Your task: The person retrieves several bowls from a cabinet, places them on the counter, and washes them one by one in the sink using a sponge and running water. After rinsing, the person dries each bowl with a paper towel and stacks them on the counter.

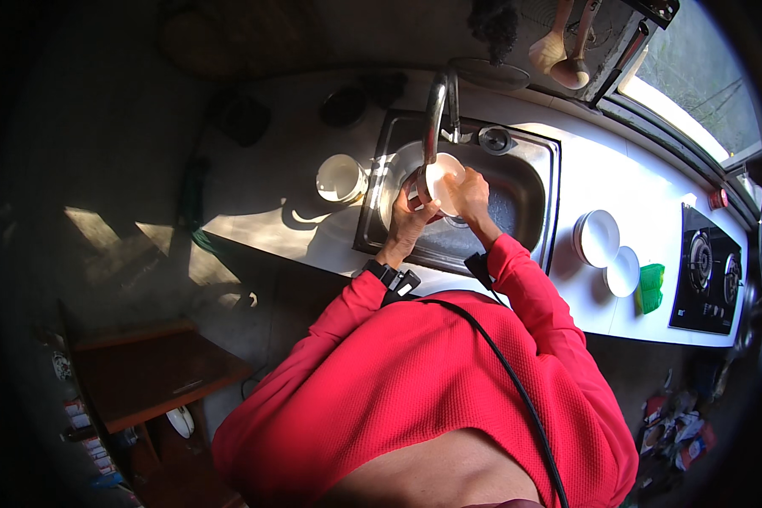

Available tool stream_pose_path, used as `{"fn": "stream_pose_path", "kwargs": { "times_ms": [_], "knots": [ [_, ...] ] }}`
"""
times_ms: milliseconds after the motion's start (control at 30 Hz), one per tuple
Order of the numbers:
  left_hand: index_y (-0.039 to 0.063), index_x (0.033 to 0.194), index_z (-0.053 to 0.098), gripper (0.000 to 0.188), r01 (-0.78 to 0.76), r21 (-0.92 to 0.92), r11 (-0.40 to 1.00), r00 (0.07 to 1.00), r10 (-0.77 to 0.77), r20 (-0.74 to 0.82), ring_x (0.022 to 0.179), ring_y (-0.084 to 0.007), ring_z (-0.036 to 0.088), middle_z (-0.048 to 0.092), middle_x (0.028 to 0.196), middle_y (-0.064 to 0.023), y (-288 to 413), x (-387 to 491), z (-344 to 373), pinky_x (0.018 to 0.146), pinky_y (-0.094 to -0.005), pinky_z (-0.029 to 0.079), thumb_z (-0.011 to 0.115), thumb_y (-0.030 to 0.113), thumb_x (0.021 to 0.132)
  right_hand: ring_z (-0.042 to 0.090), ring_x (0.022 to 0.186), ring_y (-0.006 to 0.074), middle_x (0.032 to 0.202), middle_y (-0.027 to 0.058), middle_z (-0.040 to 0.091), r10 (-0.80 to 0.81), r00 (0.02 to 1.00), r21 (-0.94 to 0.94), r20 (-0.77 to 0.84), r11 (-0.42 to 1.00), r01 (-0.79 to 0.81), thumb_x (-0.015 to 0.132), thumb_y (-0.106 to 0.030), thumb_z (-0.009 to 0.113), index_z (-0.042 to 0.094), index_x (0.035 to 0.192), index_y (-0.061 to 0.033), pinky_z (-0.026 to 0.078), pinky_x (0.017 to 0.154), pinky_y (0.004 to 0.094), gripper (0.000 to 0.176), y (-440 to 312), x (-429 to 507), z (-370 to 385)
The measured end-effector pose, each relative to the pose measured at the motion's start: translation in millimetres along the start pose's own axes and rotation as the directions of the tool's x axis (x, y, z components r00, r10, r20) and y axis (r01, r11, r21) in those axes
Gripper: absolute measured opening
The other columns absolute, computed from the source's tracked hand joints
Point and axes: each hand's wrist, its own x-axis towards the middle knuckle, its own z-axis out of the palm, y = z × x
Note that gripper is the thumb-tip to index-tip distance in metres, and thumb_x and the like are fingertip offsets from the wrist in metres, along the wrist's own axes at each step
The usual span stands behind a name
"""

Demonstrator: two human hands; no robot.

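Observation:
Over the stainless steel sink [533, 236], a white bowl [441, 166] is tilted just under the spout of the metal faucet [433, 114]. My left hand [409, 219] grips the bowl from its left side and below, thumb near the rim. At the bowl's right side, my right hand [471, 195] reaches over the rim with bent fingers against the inside. Whether those fingers pinch the wall or hold something small is hidden. A metal drain strainer [495, 140] sits on the sink's back ledge.
Left of the sink stands a white round container [341, 178]. On the right counter are stacked white bowls [598, 238], another white bowl [623, 272], a green sponge or cloth [651, 287] and a black gas hob [705, 273]. Ladles [571, 71] hang above. A black cable [511, 374] crosses my chest.

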Motion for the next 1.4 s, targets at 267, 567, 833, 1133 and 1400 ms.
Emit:
{"fn": "stream_pose_path", "kwargs": {
  "times_ms": [267, 567, 833, 1133, 1400],
  "knots": [
    [0.010, 0.146, 0.039, 0.079, 0.021, -0.062, 0.998, 1.000, -0.020, 0.008, 0.121, -0.0195, 0.056, 0.054, 0.134, -0.0070, -10, 3, -11, 0.104, -0.0361, 0.049, 0.081, 0.021, 0.080, 0.070, 0.092, 0.0401, 0.099, 0.0223, 0.072, -0.013, 0.999, -0.109, 0.038, 0.994, 0.017, 0.077, -0.047, 0.074, 0.062, 0.107, -0.0016, 0.056, 0.081, 0.0488, 0.055, -22, -9, -13],
    [0.009, 0.148, 0.039, 0.082, 0.012, -0.039, 0.999, 0.998, -0.010, 0.069, 0.122, -0.0186, 0.055, 0.054, 0.134, -0.0066, -4, 4, -12, 0.103, -0.0360, 0.049, 0.082, 0.027, 0.080, 0.070, 0.092, 0.0399, 0.095, 0.0211, 0.072, -0.023, 0.999, -0.115, 0.033, 0.993, 0.026, 0.077, -0.049, 0.074, 0.059, 0.109, -0.0055, 0.056, 0.080, 0.0484, 0.056, -34, -9, -25],
    [0.008, 0.147, 0.039, 0.083, 0.011, -0.022, 1.000, 0.999, -0.010, 0.046, 0.120, -0.0183, 0.057, 0.055, 0.134, -0.0065, -3, 5, -9, 0.100, -0.0348, 0.051, 0.082, 0.028, 0.080, 0.068, 0.091, 0.0424, 0.094, 0.0243, 0.071, -0.110, 0.994, -0.104, 0.010, 0.988, 0.111, 0.084, -0.035, 0.067, 0.061, 0.109, -0.0042, 0.054, 0.078, 0.0509, 0.040, -20, -5, -15],
    [0.007, 0.147, 0.039, 0.083, 0.037, -0.030, 0.999, 0.999, -0.037, 0.012, 0.115, -0.0188, 0.060, 0.057, 0.131, -0.0075, -7, 6, -9, 0.095, -0.0355, 0.055, 0.082, 0.029, 0.079, 0.066, 0.087, 0.0455, 0.091, 0.0253, 0.069, -0.195, 0.979, -0.002, -0.061, 0.981, 0.195, 0.090, -0.027, 0.059, 0.064, 0.105, -0.0036, 0.053, 0.078, 0.0526, 0.028, -4, -1, -5],
    [0.007, 0.147, 0.039, 0.086, 0.029, -0.060, 0.998, 0.999, -0.026, 0.038, 0.119, -0.0197, 0.058, 0.056, 0.132, -0.0074, -6, 6, -5, 0.101, -0.0350, 0.051, 0.085, 0.028, 0.078, 0.066, 0.085, 0.0457, 0.088, 0.0266, 0.068, -0.216, 0.970, 0.014, -0.116, 0.976, 0.219, 0.089, -0.028, 0.059, 0.066, 0.098, -0.0018, 0.053, 0.075, 0.0520, 0.029, -5, -2, -9]
  ]
}}
